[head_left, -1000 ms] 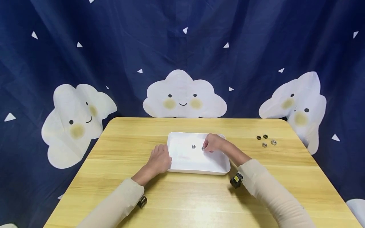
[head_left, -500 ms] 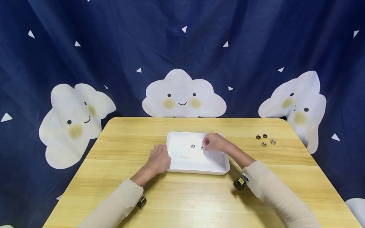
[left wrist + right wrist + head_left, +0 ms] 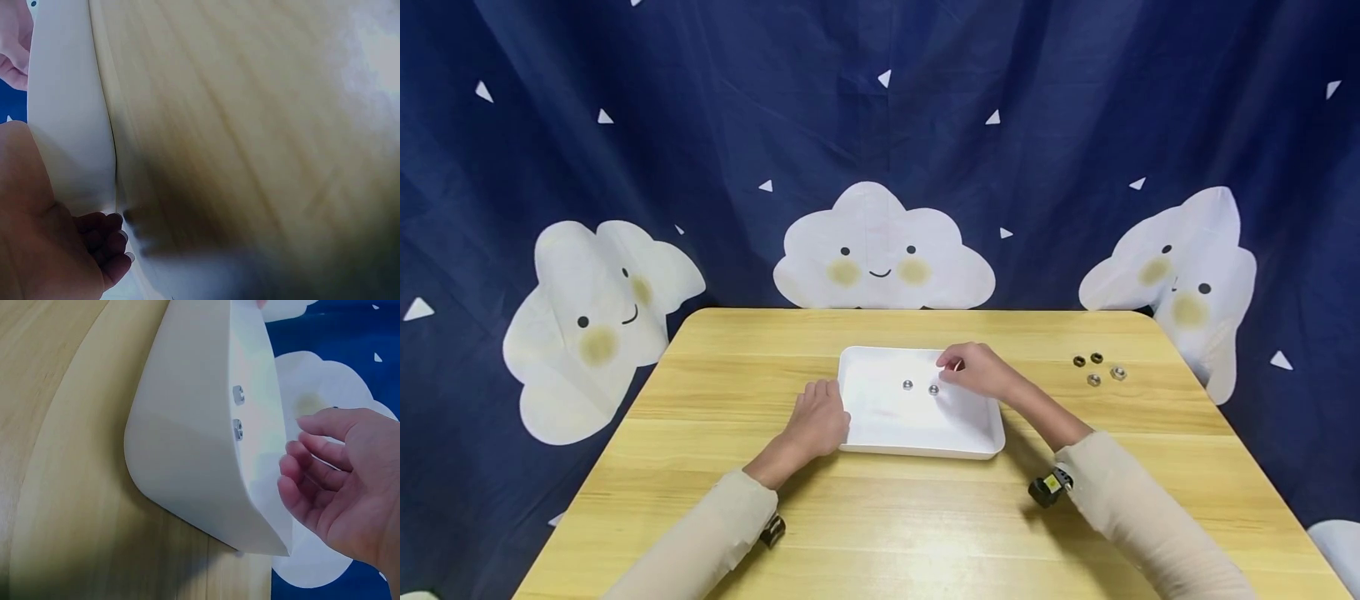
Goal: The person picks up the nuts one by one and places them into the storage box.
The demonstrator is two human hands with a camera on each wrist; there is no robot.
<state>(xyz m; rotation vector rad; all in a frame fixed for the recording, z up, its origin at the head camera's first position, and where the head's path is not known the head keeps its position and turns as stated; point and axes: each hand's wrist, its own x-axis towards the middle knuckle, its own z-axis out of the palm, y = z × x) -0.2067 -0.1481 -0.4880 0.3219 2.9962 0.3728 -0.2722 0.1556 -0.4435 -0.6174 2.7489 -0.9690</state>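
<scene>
On the table is a white tray, with two silver hex nuts inside: one near its middle, the other slightly to the right. My left hand grips the tray's left edge; in the left wrist view its fingers curl beneath the tray wall. Over the tray's right back part hovers my right hand, loosely bent and holding nothing. The right wrist view shows its fingers apart from both nuts.
Farther right on the wooden table lie two dark nuts and two silver nuts. A dark blue curtain with clouds hangs behind the table's back edge.
My right hand has let go of the right-hand nut in the tray, then lifted and drawn back to the right. The left hand stays on the tray's edge.
</scene>
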